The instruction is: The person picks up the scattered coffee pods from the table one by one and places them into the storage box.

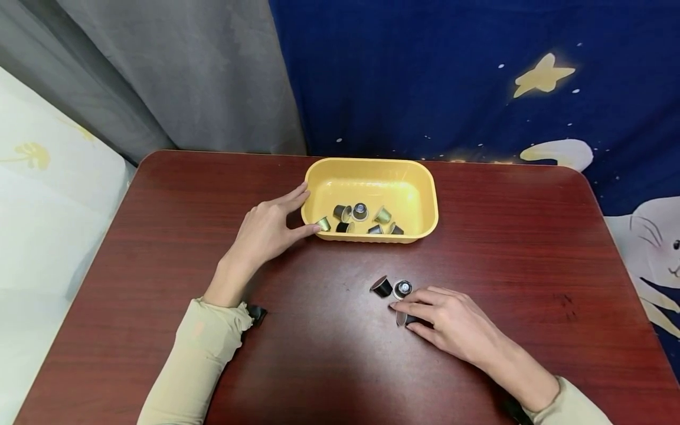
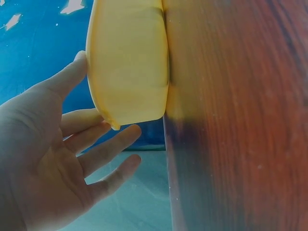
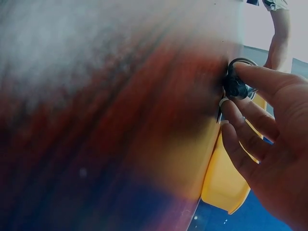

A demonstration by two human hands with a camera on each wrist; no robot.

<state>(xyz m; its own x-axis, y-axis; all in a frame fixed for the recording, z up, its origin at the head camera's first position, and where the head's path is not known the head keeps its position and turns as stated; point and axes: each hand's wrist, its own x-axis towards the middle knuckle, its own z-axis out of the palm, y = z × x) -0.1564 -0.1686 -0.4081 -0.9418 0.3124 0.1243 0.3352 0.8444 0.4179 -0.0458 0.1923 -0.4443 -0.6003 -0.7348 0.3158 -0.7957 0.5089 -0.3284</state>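
Note:
My left hand (image 1: pixel 270 230) holds the left end of a yellow plastic bin (image 1: pixel 431 221), thumb at the near corner and fingers along the rim; the left wrist view shows this hand (image 2: pixel 57 144) at the bin's end (image 2: pixel 127 62). Several coffee capsules lie in the bin, among them a green capsule (image 1: pixel 383 215) and a dark one (image 1: pixel 360 211). My right hand (image 1: pixel 457 324) pinches a black coffee capsule (image 1: pixel 402 319) lying on its side at the table; in the right wrist view the thumb covers part of this capsule (image 3: pixel 236 86). Beyond the fingertips sit a tipped black capsule (image 1: pixel 381 287) and an upright one (image 1: pixel 402 288).
The dark red wooden table (image 1: pixel 319 354) extends to both sides of the hands. Behind its far edge hang a grey curtain (image 1: pixel 212 77) and a blue curtain (image 1: pixel 398 77) with a star print. A white printed cloth (image 1: pixel 42 206) hangs at the left.

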